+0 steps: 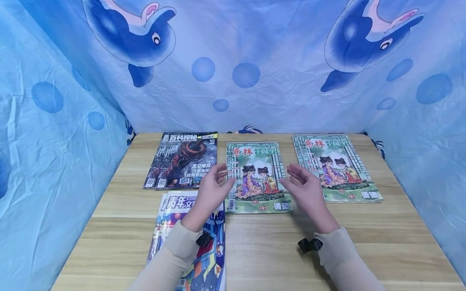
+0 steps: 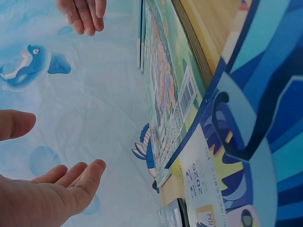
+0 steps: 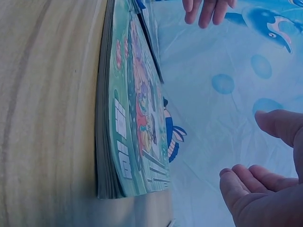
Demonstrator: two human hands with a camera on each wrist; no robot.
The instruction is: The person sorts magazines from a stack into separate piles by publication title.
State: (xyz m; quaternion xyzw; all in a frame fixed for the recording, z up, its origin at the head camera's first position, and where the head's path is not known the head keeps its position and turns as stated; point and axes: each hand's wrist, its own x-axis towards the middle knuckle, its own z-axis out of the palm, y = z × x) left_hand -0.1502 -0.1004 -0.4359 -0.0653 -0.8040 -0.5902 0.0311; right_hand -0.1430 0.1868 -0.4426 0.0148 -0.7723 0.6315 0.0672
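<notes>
A green-covered magazine (image 1: 259,178) showing two cartoon children lies flat at the middle of the table. My left hand (image 1: 214,188) hovers by its left edge, and my right hand (image 1: 306,190) by its right edge. Both palms face inward with fingers relaxed, and neither hand holds anything. Seen from the right wrist, the magazine (image 3: 137,104) has thick page edges, and the right hand (image 3: 265,179) is apart from it. In the left wrist view the left hand (image 2: 61,194) is likewise clear of the paper.
More green magazines (image 1: 340,171) overlap at the right. Dark-covered magazines (image 1: 185,159) lie back left, and blue, colourful ones (image 1: 214,262) lie front left, partly under the left forearm. A wooden table (image 1: 269,254) carries them. Dolphin-print cloth (image 1: 284,101) walls the back and sides.
</notes>
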